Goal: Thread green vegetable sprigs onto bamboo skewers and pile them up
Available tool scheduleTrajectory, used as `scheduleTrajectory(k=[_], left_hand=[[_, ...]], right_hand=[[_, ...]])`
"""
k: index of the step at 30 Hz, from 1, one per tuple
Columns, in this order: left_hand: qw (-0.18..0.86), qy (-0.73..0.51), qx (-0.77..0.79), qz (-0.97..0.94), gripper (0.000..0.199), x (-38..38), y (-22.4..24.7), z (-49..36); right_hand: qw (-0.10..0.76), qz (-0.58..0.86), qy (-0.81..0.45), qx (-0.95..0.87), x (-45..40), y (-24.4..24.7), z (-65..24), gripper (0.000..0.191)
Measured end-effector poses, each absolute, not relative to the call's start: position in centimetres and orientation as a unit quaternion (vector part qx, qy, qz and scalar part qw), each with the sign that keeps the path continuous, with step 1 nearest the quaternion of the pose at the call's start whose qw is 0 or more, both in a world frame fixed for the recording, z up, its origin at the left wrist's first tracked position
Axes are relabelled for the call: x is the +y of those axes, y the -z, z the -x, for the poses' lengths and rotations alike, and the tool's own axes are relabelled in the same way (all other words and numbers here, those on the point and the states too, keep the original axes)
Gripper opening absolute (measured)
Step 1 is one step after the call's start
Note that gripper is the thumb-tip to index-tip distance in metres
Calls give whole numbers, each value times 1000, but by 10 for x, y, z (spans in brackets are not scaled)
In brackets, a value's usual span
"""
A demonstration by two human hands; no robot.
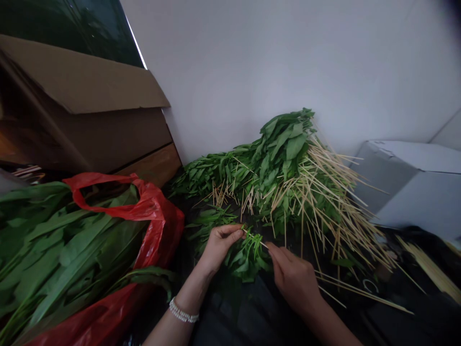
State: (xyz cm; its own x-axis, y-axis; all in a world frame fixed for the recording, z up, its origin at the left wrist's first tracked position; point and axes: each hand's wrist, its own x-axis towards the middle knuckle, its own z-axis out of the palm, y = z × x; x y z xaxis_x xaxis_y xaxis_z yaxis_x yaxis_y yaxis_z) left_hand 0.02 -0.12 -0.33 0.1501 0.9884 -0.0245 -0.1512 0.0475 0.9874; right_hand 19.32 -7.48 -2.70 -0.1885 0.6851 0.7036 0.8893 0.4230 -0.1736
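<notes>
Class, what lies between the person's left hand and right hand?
In the head view, green leaves on a thin stick lie between the left hand and the right hand.

**Item count by kind**

Lower centre: one left hand (pixel 219 246), one right hand (pixel 293 278), one threaded stick (pixel 264 245) between them, apparently two beaded strands (pixel 183 313). Left: one red bag (pixel 162 226). Upper left: one cardboard box (pixel 118 139). Right edge: one white box (pixel 435 197). Loose sticks (pixel 320 178), centre to right: dozens, overlapping, exact number not determinable. Leaves (pixel 286 144), left and centre: many, too layered to count.
</notes>
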Motion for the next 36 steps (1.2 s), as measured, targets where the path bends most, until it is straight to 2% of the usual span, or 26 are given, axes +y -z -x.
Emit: scheduleTrajectory(k=[6, 11, 15, 25, 31, 36], left_hand=[[610, -468, 428, -475, 27, -2, 4, -2], [659, -471, 391, -437, 37, -1, 5, -2], [679, -492, 381, -390, 32, -1, 4, 0], [659, -485, 397, -414, 32, -2, 8, -4], [619, -515, 427, -411, 47, 8, 4, 6], [563, -536, 456, -433, 47, 15, 11, 12]], right_hand=[[374, 519, 123, -759, -74, 31, -193, 32], [390, 512, 86, -760, -74, 33, -192, 31], [397, 503, 71, -765, -74, 32, -191, 31], [391, 501, 90, -767, -74, 31, -190, 30], [459, 517, 146, -708, -76, 15, -203, 24], [504, 527, 141, -670, -84, 10, -211, 22]])
